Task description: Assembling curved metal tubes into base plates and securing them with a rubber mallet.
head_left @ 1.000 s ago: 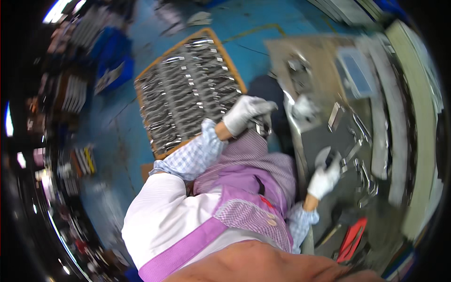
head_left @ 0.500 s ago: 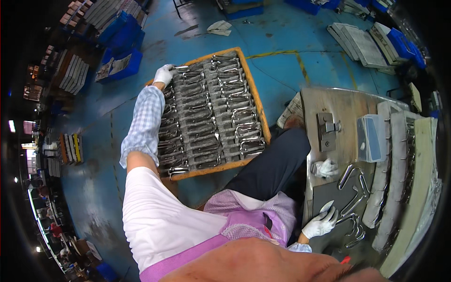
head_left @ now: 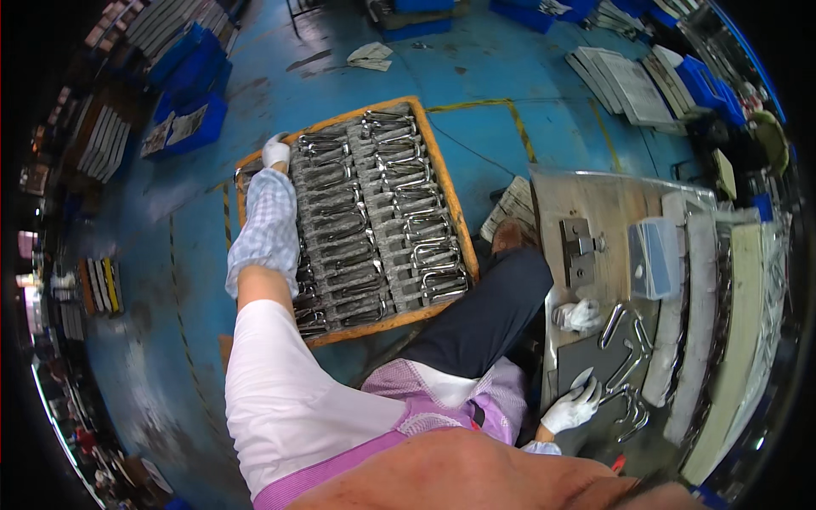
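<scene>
At the far left corner of a shallow tray with an orange-yellow rim (head_left: 457,217), my gloved left hand (head_left: 276,151) has its fingers curled; what they hold, if anything, is hidden. In the tray, shiny bent metal parts (head_left: 425,223) lie in rows on grey padding. On the bench to the right, my gloved right hand (head_left: 573,408) is closed on a flat whitish piece with a narrow tip (head_left: 582,376), above a dark mat (head_left: 585,361). Several chromed, bent tube-like parts (head_left: 627,365) lie beside that hand.
On the metal bench (head_left: 544,191) are a crumpled white glove (head_left: 576,315), a steel block fixture (head_left: 578,252), a clear-blue plastic box (head_left: 654,257) and long grey padded strips (head_left: 699,306). Blue crates (head_left: 197,119) and stacked trays (head_left: 625,78) stand on the floor farther off.
My left hand has shifted left along the tray's far side to its corner. My right hand still holds the whitish piece at the mat. The whole view has swung slightly.
</scene>
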